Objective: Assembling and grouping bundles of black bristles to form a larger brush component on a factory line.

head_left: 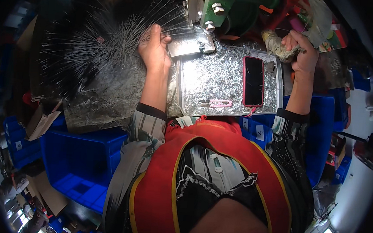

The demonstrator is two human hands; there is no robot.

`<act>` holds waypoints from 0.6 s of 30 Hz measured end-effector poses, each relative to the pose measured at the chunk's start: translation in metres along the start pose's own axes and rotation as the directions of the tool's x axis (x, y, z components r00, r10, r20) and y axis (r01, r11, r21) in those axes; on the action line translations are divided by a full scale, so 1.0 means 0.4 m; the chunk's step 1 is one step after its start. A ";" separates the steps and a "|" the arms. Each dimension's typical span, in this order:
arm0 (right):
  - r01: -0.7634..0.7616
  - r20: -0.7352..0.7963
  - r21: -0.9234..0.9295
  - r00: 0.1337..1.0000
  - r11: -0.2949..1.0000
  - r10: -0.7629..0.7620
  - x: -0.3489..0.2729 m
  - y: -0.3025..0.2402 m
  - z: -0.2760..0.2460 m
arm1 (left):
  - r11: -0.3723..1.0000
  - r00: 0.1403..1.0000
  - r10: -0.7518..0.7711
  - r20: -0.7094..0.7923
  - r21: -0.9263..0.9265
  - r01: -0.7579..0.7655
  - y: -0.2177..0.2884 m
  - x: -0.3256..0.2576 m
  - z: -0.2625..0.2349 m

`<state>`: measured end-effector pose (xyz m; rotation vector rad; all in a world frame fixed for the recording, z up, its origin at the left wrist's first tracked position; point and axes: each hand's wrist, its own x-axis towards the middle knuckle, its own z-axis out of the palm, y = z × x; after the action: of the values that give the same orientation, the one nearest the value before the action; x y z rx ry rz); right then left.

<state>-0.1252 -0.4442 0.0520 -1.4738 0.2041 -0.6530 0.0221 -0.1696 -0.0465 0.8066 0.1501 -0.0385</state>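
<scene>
Looking down, head view: left hand [154,49], fingers closed on a bundle of thin grey metal wires [114,42] fanning out leftward, beside a green metal machine [228,9]. Right hand [303,49], fingers wrapped around a rag-covered handle [278,45]. A shallow tray of silver metal shavings [215,79] holds a black phone in a pink case [253,81] and pink-handled clippers [217,103]. An empty blue plastic bin [79,165] sits lower left; a white label marks another blue bin [259,132].

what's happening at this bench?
A person in a red vest stands at a bench with a green machine. Their left hand holds a bundle of thin metal wires up to the machine's metal plate. Their right hand grips a cloth-wrapped handle. Below the machine, a tray of shiny metal clippings holds a phone in a pink case and pink-handled pliers. Blue bins sit below.
</scene>
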 end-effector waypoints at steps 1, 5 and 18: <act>-0.002 0.007 0.007 1.000 1.000 0.002 0.004 0.012 0.002 | 1.000 1.000 -0.008 -0.023 0.007 0.008 -0.001 0.003 -0.006; 0.019 0.024 0.011 1.000 1.000 -0.020 0.005 0.024 0.003 | 0.999 0.999 -0.027 -0.022 0.027 0.028 0.005 0.001 -0.016; -0.182 0.048 -0.045 0.982 0.982 0.184 0.022 -0.036 0.008 | 0.991 0.999 -0.039 0.014 0.129 0.037 0.009 0.007 -0.019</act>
<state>-0.1205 -0.4455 0.0686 -1.4891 0.3104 -0.4634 0.0242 -0.1615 -0.0493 0.9323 0.1487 -0.0914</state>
